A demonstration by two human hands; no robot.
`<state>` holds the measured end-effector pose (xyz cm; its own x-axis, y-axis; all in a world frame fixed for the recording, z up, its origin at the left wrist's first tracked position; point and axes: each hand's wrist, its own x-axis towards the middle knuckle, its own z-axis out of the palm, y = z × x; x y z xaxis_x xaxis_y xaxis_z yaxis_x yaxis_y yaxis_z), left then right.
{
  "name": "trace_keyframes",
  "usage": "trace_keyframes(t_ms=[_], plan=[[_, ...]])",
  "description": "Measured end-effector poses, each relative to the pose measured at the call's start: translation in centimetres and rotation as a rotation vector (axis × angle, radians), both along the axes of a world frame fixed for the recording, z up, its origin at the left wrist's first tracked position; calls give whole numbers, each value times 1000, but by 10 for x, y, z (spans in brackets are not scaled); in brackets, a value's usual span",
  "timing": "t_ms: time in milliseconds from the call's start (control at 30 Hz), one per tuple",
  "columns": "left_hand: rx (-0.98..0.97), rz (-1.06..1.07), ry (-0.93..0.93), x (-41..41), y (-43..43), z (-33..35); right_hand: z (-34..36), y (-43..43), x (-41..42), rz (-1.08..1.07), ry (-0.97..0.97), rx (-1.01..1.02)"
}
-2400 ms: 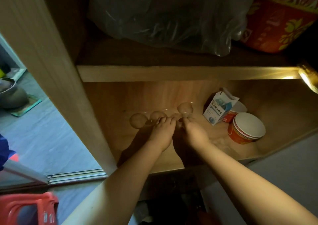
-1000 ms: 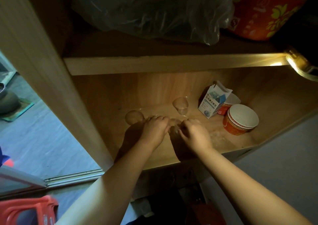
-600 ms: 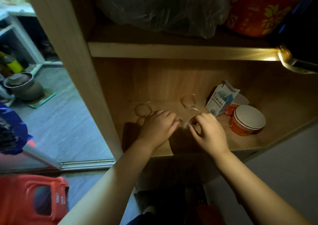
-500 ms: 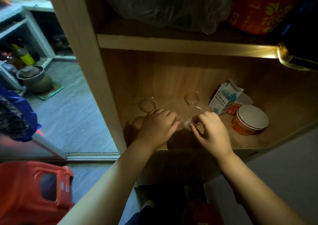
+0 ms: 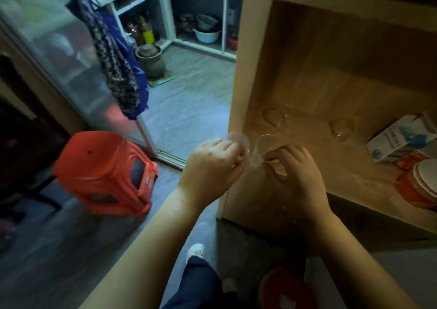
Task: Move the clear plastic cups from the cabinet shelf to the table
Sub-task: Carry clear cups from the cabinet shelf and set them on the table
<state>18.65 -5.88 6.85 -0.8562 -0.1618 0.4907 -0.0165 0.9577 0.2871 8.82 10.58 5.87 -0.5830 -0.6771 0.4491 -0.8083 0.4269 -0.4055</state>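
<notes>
My left hand grips a clear plastic cup just outside the cabinet's left side panel. Beside it my right hand pinches a second clear cup at the front of the wooden shelf. Two more clear cups stay on the shelf: one at the back left, another further right. No table is in view.
A white-and-blue carton and red paper bowls stand at the shelf's right. The cabinet's side panel rises left of my hands. A red plastic stool sits on the grey floor at left, a clay pot further back.
Both hands have drawn back from the shelf toward its front left, each with a clear cup. The camera has swung left, so the floor, stool and kitchen shelves now show.
</notes>
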Motion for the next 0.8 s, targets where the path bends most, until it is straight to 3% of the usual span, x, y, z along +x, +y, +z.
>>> trace_keyframes(t_ms=[433,800], plan=[[50,270,6,162,-113,19,22,-156,117,374,85,-125],[6,577,-19,403,-266,34,20,-363,334,667,-31,-250]])
